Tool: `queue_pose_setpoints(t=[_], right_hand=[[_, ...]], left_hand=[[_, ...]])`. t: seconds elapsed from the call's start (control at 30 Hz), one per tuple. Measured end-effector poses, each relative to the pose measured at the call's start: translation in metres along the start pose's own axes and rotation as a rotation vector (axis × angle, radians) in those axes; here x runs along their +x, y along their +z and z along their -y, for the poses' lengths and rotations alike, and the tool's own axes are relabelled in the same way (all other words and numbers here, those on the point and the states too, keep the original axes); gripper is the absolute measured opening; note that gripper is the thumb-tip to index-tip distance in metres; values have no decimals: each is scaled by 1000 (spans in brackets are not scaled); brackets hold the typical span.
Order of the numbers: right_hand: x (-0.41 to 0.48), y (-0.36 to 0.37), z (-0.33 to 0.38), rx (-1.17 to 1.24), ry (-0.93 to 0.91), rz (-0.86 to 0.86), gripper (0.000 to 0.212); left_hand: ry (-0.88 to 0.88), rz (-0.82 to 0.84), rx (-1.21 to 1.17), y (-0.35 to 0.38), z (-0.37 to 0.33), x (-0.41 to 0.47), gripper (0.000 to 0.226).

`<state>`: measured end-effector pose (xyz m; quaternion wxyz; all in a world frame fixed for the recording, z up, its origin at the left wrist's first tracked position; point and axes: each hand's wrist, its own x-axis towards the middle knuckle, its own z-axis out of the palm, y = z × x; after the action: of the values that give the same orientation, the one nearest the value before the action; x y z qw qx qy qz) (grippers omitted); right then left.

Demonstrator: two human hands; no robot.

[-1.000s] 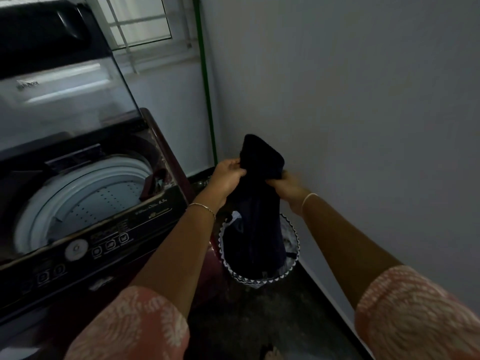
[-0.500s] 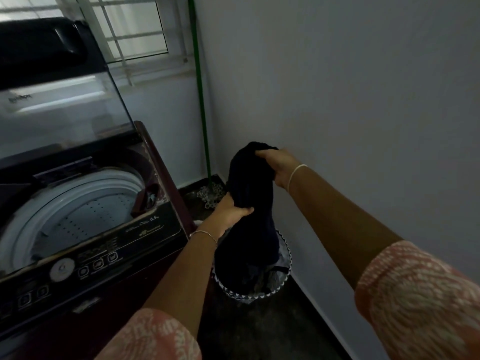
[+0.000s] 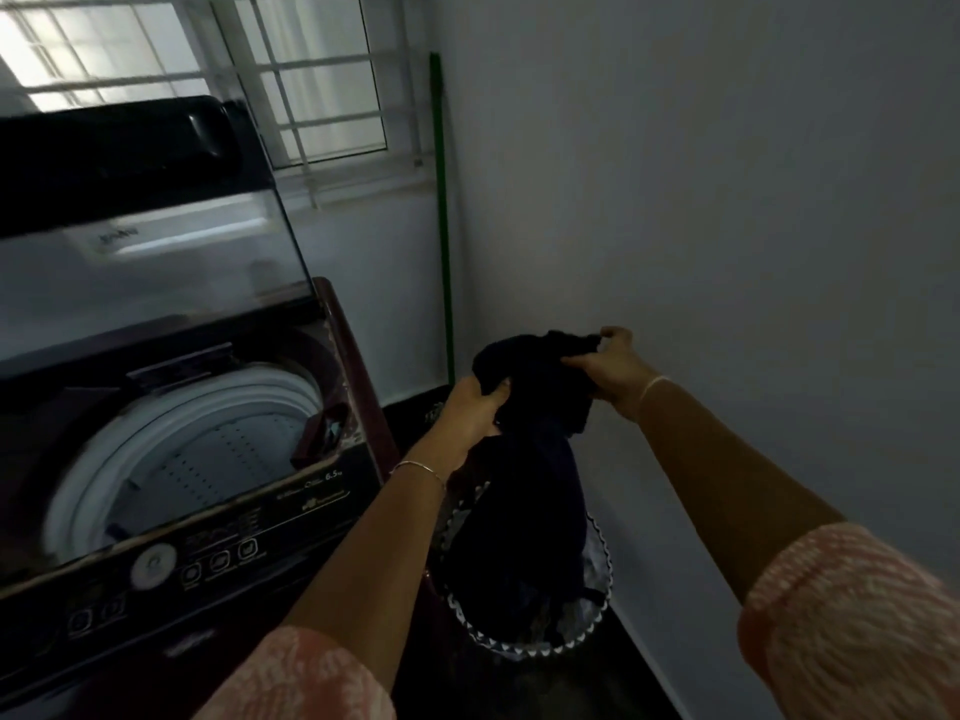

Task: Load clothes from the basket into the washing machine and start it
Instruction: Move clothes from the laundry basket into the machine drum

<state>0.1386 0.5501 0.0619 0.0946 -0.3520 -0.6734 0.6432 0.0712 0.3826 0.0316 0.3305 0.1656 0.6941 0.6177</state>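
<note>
A dark navy garment hangs above the laundry basket, which stands on the floor by the right wall, its rim trimmed with a white zigzag. My left hand grips the garment's left side. My right hand pinches its top edge, higher and to the right. The garment's lower end still reaches into the basket. The top-load washing machine stands to the left with its lid raised and its white drum open and empty-looking.
A green pole leans in the corner behind the basket. The white wall is close on the right. A barred window sits above the machine. The control panel with a round dial faces me. The floor is dark.
My left hand slid up the garment to grip near its top. My right hand moved right and spread the cloth. The view tilted up, showing more window.
</note>
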Motion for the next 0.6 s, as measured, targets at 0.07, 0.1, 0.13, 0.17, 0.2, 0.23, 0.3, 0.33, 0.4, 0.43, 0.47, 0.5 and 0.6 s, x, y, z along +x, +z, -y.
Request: queue_pose_setpoints(t=[0.07,0.1,0.13,0.17,0.2,0.23,0.3,0.33,0.4,0.43,0.47,0.5,0.6], right_hand=[[-2,4,-10,19,31,104,70],[-5,7,-13,-12,40,166,65],[-5,10,-18,-37,33,226,57],[-8,12,-22,-40,30,273,55],[-9,13,-28,-30,25,305,61],[-12,13,-33,-15,28,320,78],[-18,10,-47,-2,21,311,111],[-18,8,-56,-30,13,312,118],[-21,6,-75,-187,28,351,132],[-24,6,-84,-313,43,338,143],[-23,7,-95,-449,45,295,152],[-23,8,-104,-530,49,244,156],[-27,14,-120,-423,-17,147,144]], left_hand=[[3,-15,-44,2,-9,2,16],[-7,-33,-73,3,-12,3,15],[-17,-55,-101,4,-15,4,15],[-20,-80,-120,5,-18,4,17],[-28,-101,-137,6,-19,6,20],[-39,-119,-159,6,-20,7,22],[-51,-144,-219,6,-21,9,17],[-56,-153,-252,6,-23,9,14],[-68,-174,-318,7,-28,11,20],[-72,-184,-355,8,-30,12,29],[-80,-196,-392,9,-32,14,38],[-87,-206,-433,11,-34,15,45],[-100,-223,-546,11,-43,17,51]])
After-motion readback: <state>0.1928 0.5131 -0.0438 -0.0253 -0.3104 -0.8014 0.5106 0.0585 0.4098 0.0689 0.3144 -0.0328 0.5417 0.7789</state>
